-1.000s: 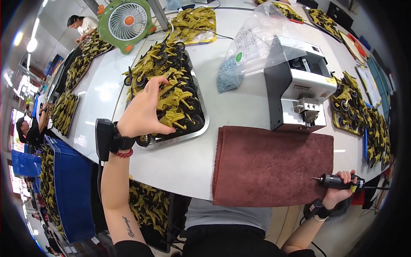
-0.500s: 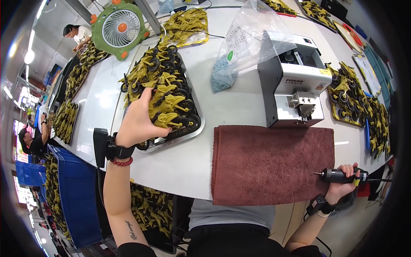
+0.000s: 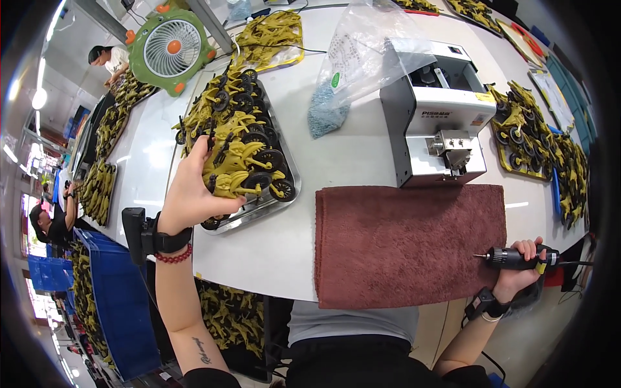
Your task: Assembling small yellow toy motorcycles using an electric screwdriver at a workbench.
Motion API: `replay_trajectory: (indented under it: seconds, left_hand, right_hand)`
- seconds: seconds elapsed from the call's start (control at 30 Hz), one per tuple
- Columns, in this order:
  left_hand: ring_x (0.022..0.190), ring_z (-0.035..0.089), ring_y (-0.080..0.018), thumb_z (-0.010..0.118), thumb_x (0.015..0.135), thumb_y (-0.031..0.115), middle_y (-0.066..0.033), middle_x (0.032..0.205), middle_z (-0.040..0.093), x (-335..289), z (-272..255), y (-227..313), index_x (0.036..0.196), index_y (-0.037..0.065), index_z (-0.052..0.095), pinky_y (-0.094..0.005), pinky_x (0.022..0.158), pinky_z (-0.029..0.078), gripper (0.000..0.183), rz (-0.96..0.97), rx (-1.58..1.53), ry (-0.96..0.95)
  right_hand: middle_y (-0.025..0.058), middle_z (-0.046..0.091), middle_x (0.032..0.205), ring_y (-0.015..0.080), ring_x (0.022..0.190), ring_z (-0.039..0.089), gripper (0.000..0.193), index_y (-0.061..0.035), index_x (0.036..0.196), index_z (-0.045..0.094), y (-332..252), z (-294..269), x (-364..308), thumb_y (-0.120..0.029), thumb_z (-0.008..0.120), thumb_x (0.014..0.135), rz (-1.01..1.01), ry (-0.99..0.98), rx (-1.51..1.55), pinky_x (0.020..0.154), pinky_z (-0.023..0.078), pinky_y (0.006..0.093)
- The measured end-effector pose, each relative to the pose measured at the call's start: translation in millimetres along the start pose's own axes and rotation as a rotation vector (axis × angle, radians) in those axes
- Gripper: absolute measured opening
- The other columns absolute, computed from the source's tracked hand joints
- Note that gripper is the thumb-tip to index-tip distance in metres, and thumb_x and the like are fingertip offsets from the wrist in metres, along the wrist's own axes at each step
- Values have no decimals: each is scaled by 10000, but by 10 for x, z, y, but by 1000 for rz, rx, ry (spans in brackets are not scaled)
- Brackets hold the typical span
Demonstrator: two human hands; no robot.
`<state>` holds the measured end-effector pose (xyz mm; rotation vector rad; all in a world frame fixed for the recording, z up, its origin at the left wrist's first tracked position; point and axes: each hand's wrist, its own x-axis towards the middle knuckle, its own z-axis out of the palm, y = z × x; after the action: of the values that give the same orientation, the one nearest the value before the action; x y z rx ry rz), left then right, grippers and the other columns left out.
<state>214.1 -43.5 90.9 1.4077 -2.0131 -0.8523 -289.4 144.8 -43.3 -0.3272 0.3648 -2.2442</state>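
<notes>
Fingers (image 3: 202,150) of the left hand (image 3: 183,197) stood apart from the thumb, around a yellow toy motorcycle (image 3: 226,185) at the near end of a metal tray (image 3: 259,211) filled with similar ones; whether they pressed on it could not be told. The right hand (image 3: 515,279) had its fingers wrapped firmly around a black corded screwdriver (image 3: 508,258), its tip pointing left over a folded brown towel (image 3: 401,252). Behind the towel, a silver-and-dark machine (image 3: 446,110) sat on the white tabletop (image 3: 265,252).
</notes>
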Motion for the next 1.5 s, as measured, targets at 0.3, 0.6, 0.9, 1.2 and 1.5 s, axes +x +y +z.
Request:
replay_trajectory:
  seconds: [0.3,0.6,0.9,1.2,1.5]
  left_hand:
    - [971,528,-144,739,544,25,-82,1078,526,-61,88,98,1167,-31,386,-267,844,449,718,-81,-297,36]
    - [988,543,-139,745,564,-25,-82,1115,537,-132,776,728,1224,-7,366,-260,839,449,761,-184,-759,-321]
    - [956,559,-149,792,585,71,-114,1024,561,-21,1595,579,1068,-16,372,-274,806,473,647,-28,-617,-264]
    - [830,630,-299,754,545,196,-202,874,604,185,1633,1336,1126,-63,352,-344,725,498,752,412,-268,-417]
    - [1106,406,-370,698,582,217,-234,1152,415,379,2627,1484,1245,-68,339,-401,889,377,806,570,243,-399]
  right_hand:
    - [-9,374,650,81,575,379,241,2,1023,493,2,25,-5,-143,546,838,14,-5,20,616,345,227]
    - [-8,405,646,93,577,402,237,-6,1011,515,65,80,-2,-186,510,856,18,-34,-6,625,353,252]
    - [-12,422,636,97,571,406,230,-43,1005,530,118,144,-52,-205,532,841,-16,22,6,620,353,255]
    - [-19,429,633,92,574,416,236,-91,1023,508,123,160,-58,-224,542,832,-21,37,-10,638,367,269]
    - [-21,424,631,101,564,418,258,-99,1027,507,183,181,-91,-244,559,820,-57,55,-7,631,369,281]
